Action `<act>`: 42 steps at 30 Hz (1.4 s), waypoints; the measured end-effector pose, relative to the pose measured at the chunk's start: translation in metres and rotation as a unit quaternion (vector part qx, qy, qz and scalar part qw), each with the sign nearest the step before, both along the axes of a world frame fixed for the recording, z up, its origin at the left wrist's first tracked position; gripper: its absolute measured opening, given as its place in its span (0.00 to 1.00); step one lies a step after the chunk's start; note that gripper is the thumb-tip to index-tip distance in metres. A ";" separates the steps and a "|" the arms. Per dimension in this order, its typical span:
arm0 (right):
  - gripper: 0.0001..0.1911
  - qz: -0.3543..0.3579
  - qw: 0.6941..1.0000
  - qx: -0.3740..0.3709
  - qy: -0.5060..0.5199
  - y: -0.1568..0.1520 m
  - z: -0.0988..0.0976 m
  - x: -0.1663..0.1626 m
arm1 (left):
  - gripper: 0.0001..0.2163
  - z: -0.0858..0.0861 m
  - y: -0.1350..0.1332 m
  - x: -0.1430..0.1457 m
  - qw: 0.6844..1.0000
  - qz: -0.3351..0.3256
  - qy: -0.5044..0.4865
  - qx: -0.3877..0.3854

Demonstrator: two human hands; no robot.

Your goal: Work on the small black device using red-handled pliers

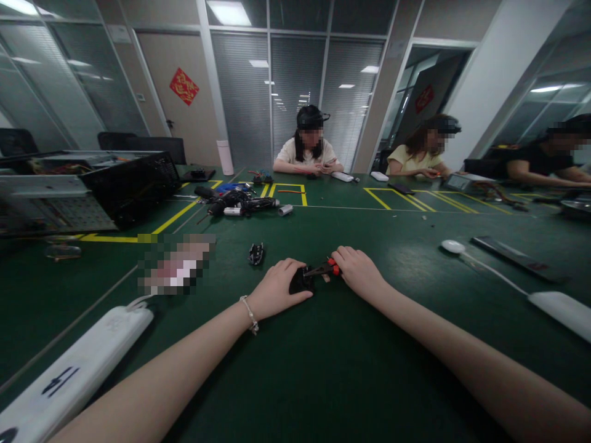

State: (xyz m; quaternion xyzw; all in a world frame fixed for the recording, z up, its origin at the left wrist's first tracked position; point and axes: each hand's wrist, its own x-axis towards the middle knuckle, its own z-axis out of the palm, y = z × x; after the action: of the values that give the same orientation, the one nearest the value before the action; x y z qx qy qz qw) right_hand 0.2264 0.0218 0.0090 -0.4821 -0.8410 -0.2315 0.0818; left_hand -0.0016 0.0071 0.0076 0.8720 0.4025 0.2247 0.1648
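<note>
Near the middle of the green table (295, 369), my left hand (277, 286) is closed around a small black part (302, 280), thumb at the near side and fingers at the far side. A pair of pliers (318, 269) with red grips and dark jaws is in my right hand (357, 271). The tips of its jaws reach the black part; whether they clamp anything is too small to tell. Beyond my left hand lies a second black piece (255, 254) with an open, ribbed inside.
A white power strip (78, 375) lies at left, an open computer case (143, 191) behind it. Black cables and tools (237, 202) are heaped ahead. At right are a white mouse-like device (453, 247) and a dark flat bar (512, 258). Several people sit across the table.
</note>
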 end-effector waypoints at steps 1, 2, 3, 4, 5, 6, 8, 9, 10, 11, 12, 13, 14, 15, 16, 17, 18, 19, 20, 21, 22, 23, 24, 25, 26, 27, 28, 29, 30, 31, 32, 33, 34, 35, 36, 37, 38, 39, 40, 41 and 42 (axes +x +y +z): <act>0.12 0.001 1.000 0.000 0.003 0.000 0.000 0.000 | 0.23 0.000 0.000 0.000 1.000 0.000 0.000 -0.002; 0.13 0.000 1.000 -0.001 0.008 0.000 -0.001 0.000 | 0.23 0.000 0.000 0.000 1.000 0.000 0.000 -0.005; 0.13 -0.002 1.000 -0.003 0.013 0.001 -0.001 0.000 | 0.23 0.000 0.000 0.000 1.000 0.000 0.001 -0.008; 0.13 -0.006 1.000 -0.005 0.018 0.001 -0.001 0.001 | 0.23 0.000 0.000 0.000 1.000 0.000 0.001 -0.011; 0.13 -0.009 1.000 -0.008 0.024 0.001 -0.002 0.001 | 0.24 0.000 0.000 0.000 1.000 -0.001 0.001 -0.013; 0.14 -0.011 0.999 -0.010 0.028 0.001 -0.002 0.001 | 0.24 0.000 0.000 -0.001 1.000 -0.001 0.001 -0.014; 0.14 -0.012 0.999 -0.011 0.035 0.001 -0.002 0.002 | 0.24 0.000 0.000 -0.001 1.000 0.000 0.000 -0.013; 0.14 -0.012 0.999 -0.010 0.037 0.001 -0.002 0.002 | 0.24 0.000 0.000 -0.001 1.000 0.000 0.000 -0.013; 0.14 -0.012 0.999 -0.010 0.040 0.001 -0.003 0.002 | 0.24 0.000 0.000 -0.001 1.000 0.000 0.001 -0.013; 0.14 -0.014 0.999 -0.009 0.044 0.001 -0.003 0.002 | 0.24 0.000 0.000 -0.001 1.000 0.000 0.000 -0.013; 0.14 -0.019 0.999 -0.008 0.048 0.002 -0.004 0.002 | 0.24 0.000 0.000 -0.001 1.000 0.000 0.000 -0.014; 0.14 -0.024 0.998 -0.007 0.054 0.002 -0.004 0.002 | 0.24 0.000 0.000 -0.001 1.000 -0.001 -0.001 -0.014; 0.13 -0.030 0.998 -0.005 0.061 0.002 -0.005 0.003 | 0.24 0.001 0.001 -0.001 1.000 0.000 -0.001 -0.013; 0.13 -0.037 0.997 -0.004 0.068 0.003 -0.006 0.003 | 0.23 0.001 0.001 -0.001 1.000 -0.001 -0.001 -0.012; 0.13 -0.043 0.996 -0.003 0.075 0.004 -0.006 0.003 | 0.23 0.001 0.000 -0.001 1.000 -0.001 -0.001 -0.010; 0.13 -0.047 0.996 -0.004 0.079 0.004 -0.007 0.003 | 0.23 0.001 0.000 -0.001 1.000 -0.001 0.000 -0.009; 0.13 -0.050 0.995 -0.005 0.081 0.004 -0.007 0.004 | 0.23 0.000 0.000 0.000 1.000 -0.002 0.002 -0.007; 0.13 -0.052 0.996 -0.005 0.078 0.004 -0.007 0.004 | 0.23 0.000 0.000 0.000 1.000 -0.003 0.002 -0.004; 0.13 -0.051 0.996 -0.003 0.072 0.004 -0.006 0.004 | 0.23 0.000 0.000 0.000 1.000 -0.003 0.003 -0.002; 0.13 -0.051 0.997 0.004 0.061 0.003 -0.004 0.004 | 0.23 0.000 0.000 0.000 1.000 -0.004 0.003 0.001; 0.13 -0.047 0.998 0.014 0.048 0.002 -0.003 0.003 | 0.23 -0.001 0.000 0.000 1.000 -0.002 0.001 0.004; 0.14 -0.045 0.998 0.026 0.038 0.000 -0.001 0.003 | 0.23 -0.001 0.001 0.000 1.000 -0.001 0.001 0.004; 0.14 -0.048 0.998 0.034 0.033 -0.001 0.001 0.002 | 0.23 -0.001 0.001 -0.001 1.000 0.000 0.000 0.003; 0.14 -0.053 0.997 0.040 0.032 -0.003 0.002 0.002 | 0.23 -0.001 0.001 -0.001 1.000 0.000 0.000 0.001; 0.14 -0.053 0.997 0.038 0.030 -0.004 0.003 0.002 | 0.24 -0.001 0.001 -0.001 1.000 0.001 0.001 -0.001; 0.14 -0.055 0.997 0.034 0.031 -0.005 0.003 0.001 | 0.24 -0.001 0.001 -0.001 1.000 0.000 0.002 -0.004; 0.14 -0.056 0.998 0.025 0.034 -0.005 0.003 0.001 | 0.24 0.000 0.001 -0.001 1.000 -0.001 0.004 -0.008; 0.15 -0.059 0.997 0.013 0.039 -0.005 0.002 0.002 | 0.24 0.000 0.001 -0.001 1.000 0.000 0.004 -0.010; 0.16 -0.063 0.997 -0.002 0.049 -0.005 0.000 0.002 | 0.24 0.001 0.001 -0.001 1.000 0.000 0.005 -0.011; 0.17 -0.069 0.996 -0.018 0.062 -0.004 -0.001 0.002 | 0.24 0.001 0.001 -0.001 1.000 0.000 0.005 -0.013; 0.18 -0.075 0.994 -0.030 0.077 -0.004 -0.003 0.003 | 0.24 0.001 0.001 -0.001 1.000 0.000 0.005 -0.013; 0.19 -0.079 0.992 -0.037 0.093 -0.003 -0.004 0.004 | 0.24 0.002 0.001 -0.001 1.000 -0.001 0.005 -0.013; 0.20 -0.082 0.990 -0.041 0.107 -0.003 -0.005 0.004 | 0.24 0.002 0.000 -0.001 1.000 -0.001 0.005 -0.013; 0.20 -0.085 0.988 -0.043 0.120 -0.003 -0.005 0.004 | 0.24 0.002 0.000 -0.001 1.000 -0.001 0.005 -0.013; 0.20 -0.085 0.987 -0.045 0.132 -0.002 -0.005 0.005 | 0.24 0.002 0.000 -0.001 1.000 0.000 0.006 -0.012; 0.20 -0.083 0.985 -0.046 0.143 -0.002 -0.005 0.005 | 0.24 0.002 0.000 0.000 1.000 0.001 0.007 -0.012; 0.20 -0.080 0.984 -0.048 0.152 -0.001 -0.006 0.005 | 0.24 0.002 -0.001 0.000 1.000 0.001 0.007 -0.013; 0.20 -0.074 0.983 -0.050 0.160 -0.001 -0.006 0.006 | 0.24 0.003 -0.001 0.000 1.000 0.001 0.007 -0.013; 0.20 -0.066 0.982 -0.052 0.168 0.000 -0.007 0.007 | 0.24 0.003 -0.001 0.000 1.000 0.002 0.008 -0.013; 0.21 -0.059 0.981 -0.054 0.174 0.000 -0.008 0.007 | 0.24 0.003 -0.001 0.000 1.000 0.002 0.008 -0.013; 0.21 -0.053 0.980 -0.056 0.181 0.001 -0.009 0.008 | 0.24 0.003 -0.001 0.000 1.000 0.002 0.009 -0.013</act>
State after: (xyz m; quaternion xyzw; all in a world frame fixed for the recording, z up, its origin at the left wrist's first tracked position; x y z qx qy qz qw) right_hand 0.2346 0.0232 -0.0002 -0.5637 -0.7973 -0.0968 0.1930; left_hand -0.0015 0.0063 0.0110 0.8706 0.4088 0.2122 0.1726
